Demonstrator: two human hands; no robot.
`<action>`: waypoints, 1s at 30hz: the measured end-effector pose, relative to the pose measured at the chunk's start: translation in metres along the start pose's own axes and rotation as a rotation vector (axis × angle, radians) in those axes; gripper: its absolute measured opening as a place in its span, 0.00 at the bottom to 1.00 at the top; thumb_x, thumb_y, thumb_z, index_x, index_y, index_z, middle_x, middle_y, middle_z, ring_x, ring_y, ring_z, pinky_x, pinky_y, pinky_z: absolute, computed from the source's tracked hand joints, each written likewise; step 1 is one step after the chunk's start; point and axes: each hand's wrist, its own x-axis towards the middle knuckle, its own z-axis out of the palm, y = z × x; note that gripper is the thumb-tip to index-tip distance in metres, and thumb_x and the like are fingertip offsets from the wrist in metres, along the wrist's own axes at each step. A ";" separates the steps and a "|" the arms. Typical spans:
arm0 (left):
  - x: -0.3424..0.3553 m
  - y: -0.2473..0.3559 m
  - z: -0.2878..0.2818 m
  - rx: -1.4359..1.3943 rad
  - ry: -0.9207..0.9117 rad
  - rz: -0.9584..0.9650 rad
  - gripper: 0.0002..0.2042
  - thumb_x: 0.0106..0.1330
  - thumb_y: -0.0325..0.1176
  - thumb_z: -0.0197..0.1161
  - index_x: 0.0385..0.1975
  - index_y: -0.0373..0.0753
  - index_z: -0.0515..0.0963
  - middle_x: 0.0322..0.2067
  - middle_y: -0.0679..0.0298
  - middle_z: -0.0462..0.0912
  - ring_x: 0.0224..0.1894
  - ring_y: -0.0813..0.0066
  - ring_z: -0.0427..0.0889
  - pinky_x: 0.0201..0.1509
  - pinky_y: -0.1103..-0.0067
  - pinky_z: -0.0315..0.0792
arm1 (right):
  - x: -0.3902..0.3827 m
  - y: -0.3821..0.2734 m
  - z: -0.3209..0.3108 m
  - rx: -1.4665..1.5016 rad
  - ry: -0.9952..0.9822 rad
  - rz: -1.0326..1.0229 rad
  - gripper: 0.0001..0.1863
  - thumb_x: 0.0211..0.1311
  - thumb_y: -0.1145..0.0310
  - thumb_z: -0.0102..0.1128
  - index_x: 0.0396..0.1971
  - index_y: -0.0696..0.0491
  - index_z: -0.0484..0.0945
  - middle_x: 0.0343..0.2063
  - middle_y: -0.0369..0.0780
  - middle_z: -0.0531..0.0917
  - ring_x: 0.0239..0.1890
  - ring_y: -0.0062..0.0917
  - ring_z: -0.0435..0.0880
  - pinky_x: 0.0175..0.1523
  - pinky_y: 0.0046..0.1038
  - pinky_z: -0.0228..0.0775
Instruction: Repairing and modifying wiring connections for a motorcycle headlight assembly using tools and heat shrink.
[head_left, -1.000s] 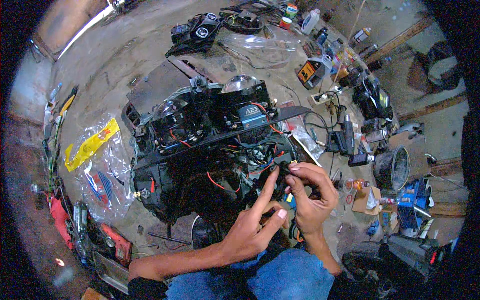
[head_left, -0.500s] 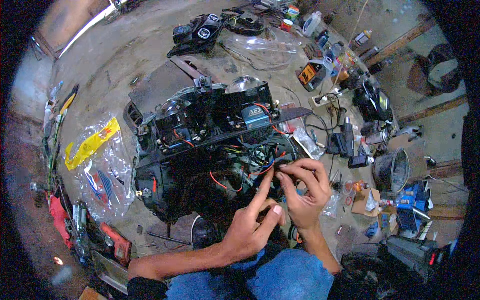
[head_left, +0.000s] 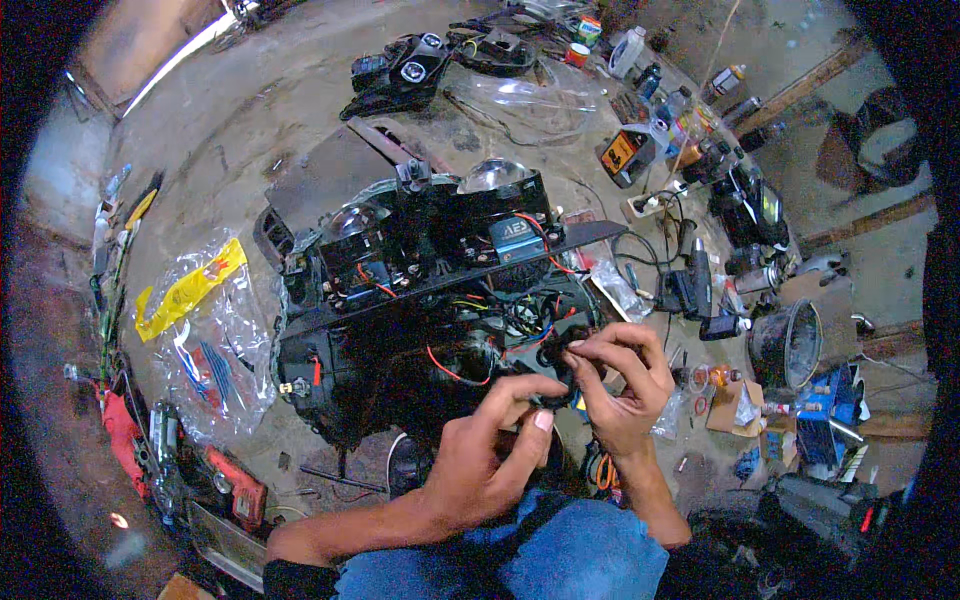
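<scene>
In front of my knees lies a black headlight housing (head_left: 350, 380). Two round projector lenses sit at its far side: one lens (head_left: 497, 177) at the right, another lens (head_left: 357, 219) at the left. Below the right lens is a blue-and-black module (head_left: 516, 238). Red, blue and yellow wires (head_left: 540, 335) come out of the housing near my hands. My right hand (head_left: 628, 390) pinches a small black ring-like part (head_left: 556, 347) beside the wires. Closer to me, the thumb and forefinger of my left hand (head_left: 490, 445) close on a small dark piece, too hidden to name.
To the left lie a clear plastic bag (head_left: 225, 370) with a yellow strip and a red power tool (head_left: 238, 487). At the right are a black heat gun (head_left: 690, 285), a metal pot (head_left: 785, 342) and a blue box (head_left: 828, 405). Bottles (head_left: 628, 50) line the far right.
My left hand has drawn back toward me from the wires, its forefinger now bent to the thumb. My right hand has shifted slightly right, and the black ring-like part shows at its fingertips.
</scene>
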 end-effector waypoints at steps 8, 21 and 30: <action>0.020 0.021 -0.021 0.687 0.486 0.778 0.13 0.70 0.29 0.67 0.53 0.42 0.80 0.38 0.60 0.89 0.31 0.67 0.90 0.31 0.73 0.82 | 0.005 -0.004 -0.001 -0.001 -0.059 -0.038 0.13 0.49 0.78 0.81 0.37 0.51 0.91 0.36 0.39 0.84 0.37 0.29 0.85 0.41 0.28 0.78; 0.051 0.044 -0.037 1.121 0.258 0.497 0.05 0.72 0.36 0.64 0.36 0.44 0.76 0.23 0.64 0.82 0.25 0.62 0.87 0.24 0.66 0.76 | 0.030 -0.015 0.008 0.061 -0.081 0.085 0.10 0.51 0.76 0.79 0.35 0.56 0.91 0.33 0.38 0.82 0.36 0.27 0.83 0.43 0.28 0.75; 0.051 0.032 -0.039 1.169 0.276 0.497 0.05 0.72 0.37 0.64 0.41 0.45 0.80 0.25 0.63 0.85 0.24 0.63 0.88 0.23 0.66 0.75 | 0.023 -0.010 0.017 0.058 -0.055 0.049 0.09 0.54 0.75 0.79 0.36 0.55 0.90 0.33 0.40 0.84 0.35 0.29 0.85 0.41 0.30 0.77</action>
